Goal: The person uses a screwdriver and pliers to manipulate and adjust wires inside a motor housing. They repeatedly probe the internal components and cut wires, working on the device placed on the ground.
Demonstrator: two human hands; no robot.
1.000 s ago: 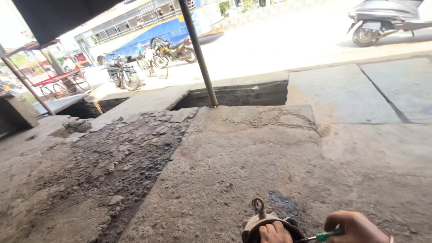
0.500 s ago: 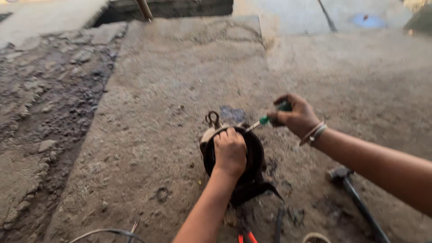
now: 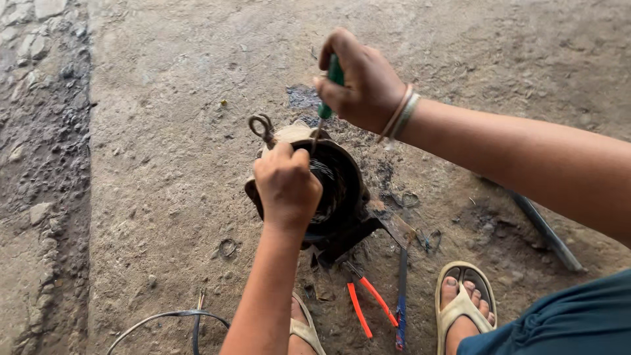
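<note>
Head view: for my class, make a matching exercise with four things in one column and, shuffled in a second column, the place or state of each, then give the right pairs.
Things
1. green-handled screwdriver
2. round dark metal housing
3. orange-handled pliers
4. coiled wire

Places or states
A. lying on the ground between the two sandalled feet
B. held in the right hand, tip pointing down
C. on the ground at the lower left
D. gripped on its rim by the left hand

Pairs: 1-B, 2-D, 3-A, 4-C
</note>
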